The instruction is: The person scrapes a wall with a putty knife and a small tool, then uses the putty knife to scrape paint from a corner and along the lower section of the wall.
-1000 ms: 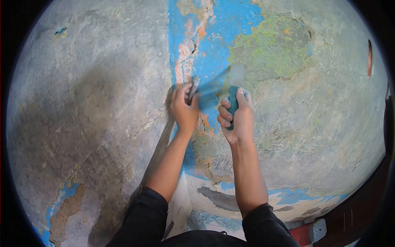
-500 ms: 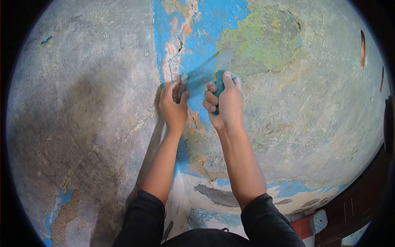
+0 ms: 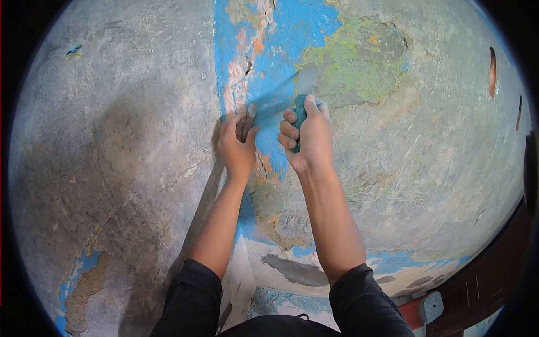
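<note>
My right hand (image 3: 311,135) is closed around the teal handle of a putty knife (image 3: 306,82), its thumb pressed along the top of the grip. The flat metal blade points up, over the border between blue paint and a greenish patch on the wall (image 3: 382,140). To the left, my left hand (image 3: 237,146) has its fingers curled round a narrow grey piece with a pale tip (image 3: 251,111); I cannot tell what kind of thing it is. That hand is by the wall corner, over the strip of flaking blue and orange paint (image 3: 236,73).
A grey wall (image 3: 140,112) meets the painted one at the corner on the left. Low on the right are a red thing with a grey end (image 3: 431,308) and a dark brown panel (image 3: 477,286). Pale tiles (image 3: 289,310) show at the bottom.
The view has shifted slightly, moving the upper wall a little to the right. Both hands keep nearly the same pose and hold the same things.
</note>
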A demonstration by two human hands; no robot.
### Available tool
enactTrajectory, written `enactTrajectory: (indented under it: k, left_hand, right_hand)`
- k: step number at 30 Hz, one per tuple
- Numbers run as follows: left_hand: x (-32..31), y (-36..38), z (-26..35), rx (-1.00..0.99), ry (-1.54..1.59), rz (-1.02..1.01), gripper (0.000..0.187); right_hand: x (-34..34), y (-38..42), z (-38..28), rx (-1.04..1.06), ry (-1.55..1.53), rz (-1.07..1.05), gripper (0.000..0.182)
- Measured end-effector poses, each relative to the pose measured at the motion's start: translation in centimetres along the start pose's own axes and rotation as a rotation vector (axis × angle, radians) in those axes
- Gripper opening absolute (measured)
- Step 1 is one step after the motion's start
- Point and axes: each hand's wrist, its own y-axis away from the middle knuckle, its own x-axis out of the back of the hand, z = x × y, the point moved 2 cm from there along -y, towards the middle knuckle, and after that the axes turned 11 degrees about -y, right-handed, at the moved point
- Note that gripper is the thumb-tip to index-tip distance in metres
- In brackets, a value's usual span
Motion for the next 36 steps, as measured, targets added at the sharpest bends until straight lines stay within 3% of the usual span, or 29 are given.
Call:
enactTrajectory:
  k: [24, 27, 36]
  left_hand:
    - [0.3, 0.1, 0.9, 0.019, -0.21, -0.015, 0.039]
    - [0.2, 0.0, 0.8, 0.06, -0.068, -0.044, 0.036]
    - [0.4, 0.0, 1.0, 0.038, -0.112, -0.033, 0.037]
  right_hand:
    - [0.9, -1.6, -2.3, 0.0, 0.174, -0.093, 0.016]
    - [0.1, -1.7, -2.6, 0.0, 0.185, -0.064, 0.014]
    - [0.7, -1.1, -2.3, 0.022, 0.205, -0.062, 0.017]
